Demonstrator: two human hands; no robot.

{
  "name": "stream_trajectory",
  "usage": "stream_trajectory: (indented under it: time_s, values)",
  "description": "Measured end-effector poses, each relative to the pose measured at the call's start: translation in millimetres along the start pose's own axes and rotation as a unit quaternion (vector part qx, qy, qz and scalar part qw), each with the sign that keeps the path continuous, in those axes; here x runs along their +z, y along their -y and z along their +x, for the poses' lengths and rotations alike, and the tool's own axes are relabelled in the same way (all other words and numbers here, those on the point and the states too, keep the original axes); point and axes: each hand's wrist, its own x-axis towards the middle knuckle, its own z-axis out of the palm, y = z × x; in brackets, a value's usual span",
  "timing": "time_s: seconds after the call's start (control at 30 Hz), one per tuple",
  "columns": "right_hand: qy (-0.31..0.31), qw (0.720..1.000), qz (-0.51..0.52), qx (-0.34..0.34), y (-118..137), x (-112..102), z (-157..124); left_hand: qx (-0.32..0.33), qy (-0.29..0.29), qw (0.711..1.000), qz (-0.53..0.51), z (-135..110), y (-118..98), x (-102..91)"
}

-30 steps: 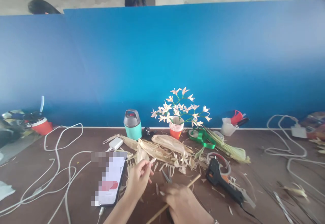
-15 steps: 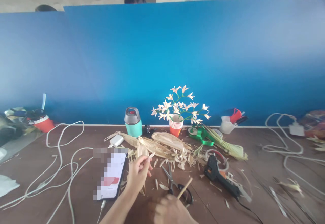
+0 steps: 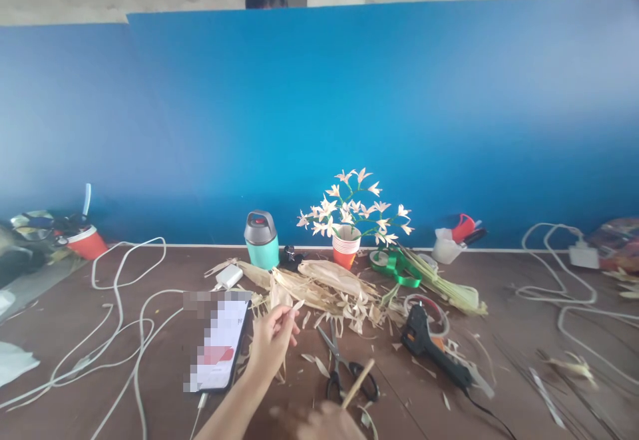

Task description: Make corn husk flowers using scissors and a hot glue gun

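Note:
My left hand (image 3: pixel 272 337) is closed in a pinch on a small pale petal (image 3: pixel 298 305), cut from dried husk by its look. Low in the view, my right hand (image 3: pixel 327 423) is smeared by motion. A light wooden stick (image 3: pixel 358 383) juts up from its fingers. Behind the stick lie scissors (image 3: pixel 370 388) with black handles, their blades slightly apart. Loose petals (image 3: pixel 319 364) rest on the table beside the scissors. Dried husks (image 3: pixel 319 287) and star-shaped husk flowers (image 3: pixel 355 307) are heaped just beyond my left hand.
A phone (image 3: pixel 219 347) lies left of my left hand. A glue gun (image 3: pixel 434 350) with its cord is on the right. Husk flowers stand in paper cups (image 3: pixel 345 253) beside a teal flask (image 3: pixel 263 250). White cables (image 3: pixel 142 353) loop across the left. A blue partition (image 3: pixel 249 114) closes the back.
My right hand has moved down toward the bottom edge with the stick, uncovering more of the scissors' handles. The loose petals beside the scissors have shifted. My left hand stays put.

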Motion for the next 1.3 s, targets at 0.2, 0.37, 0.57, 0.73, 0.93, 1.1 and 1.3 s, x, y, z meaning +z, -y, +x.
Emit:
stream_trajectory:
  time_s: [0.2,0.37,0.57,0.73,0.93,1.1,1.3]
  values:
    - [-0.013,0.988,-0.053,0.143,-20.6,-44.2,-7.4,-0.001,0.006,1.0,0.016,-0.5,-4.1,0.2]
    - [-0.087,0.979,-0.025,0.182,-28.6,-67.9,-15.1,0.004,0.009,0.995,0.099,-0.4,0.8,-1.4]
    - [0.012,0.999,0.005,0.044,-14.8,-34.7,-12.4,0.019,-0.042,0.972,0.229,0.9,3.8,-5.2]
    - [0.038,0.995,-0.022,0.086,-11.8,-15.0,-7.7,0.051,-0.049,0.967,0.244,0.0,-0.8,-6.0]
    - [-0.089,0.967,-0.012,0.24,-19.4,-62.5,-12.8,0.115,-0.023,0.983,0.139,-2.9,-8.9,-2.4]
    - [-0.214,0.943,-0.026,0.253,-17.2,-70.5,-17.9,0.095,-0.001,0.992,0.089,-8.0,-13.9,5.7]
    - [-0.233,0.935,0.069,0.259,-21.5,-62.0,-19.4,0.122,0.026,0.99,0.071,-16.1,-17.1,15.3]
